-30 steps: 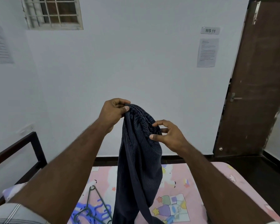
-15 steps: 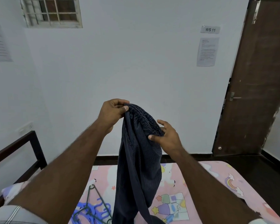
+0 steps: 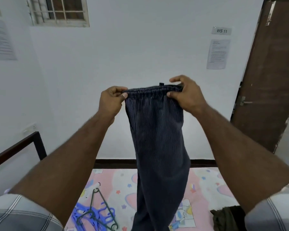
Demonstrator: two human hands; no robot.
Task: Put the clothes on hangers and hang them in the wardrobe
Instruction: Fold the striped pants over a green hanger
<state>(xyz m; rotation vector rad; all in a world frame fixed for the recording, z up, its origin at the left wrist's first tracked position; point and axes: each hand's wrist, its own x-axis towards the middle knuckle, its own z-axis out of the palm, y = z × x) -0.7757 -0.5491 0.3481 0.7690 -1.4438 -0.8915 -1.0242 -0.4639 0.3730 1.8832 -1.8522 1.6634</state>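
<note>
Held up before a white wall: dark striped trousers, waistband stretched flat and level between two hands, legs hanging straight down over the bed. Left hand pinching the left end of the waistband, thumb pressed against curled fingers. Right hand grasping the right end, thumb on the near face of the band, fingers curved over the far side. Small dark loop poking up from the middle of the band. Both forearms raised and reaching forward, checked sleeves at the lower corners.

Below, on a pink cartoon-print sheet: a pile of hangers to the lower left of the trousers, a dark green wire one lying across several blue plastic ones. Lower hems of the trousers out of sight past the bottom edge, so cannot tell whether touching the sheet. At the lower right, on the bed's edge, a crumpled dark olive garment, partly hidden by the right sleeve.

Around the room: a dark bed rail at left, a barred window high on the wall, a printed sheet under a "WS 11" label, another paper on the left wall, and a brown door with a lever handle at right. No wardrobe in view.
</note>
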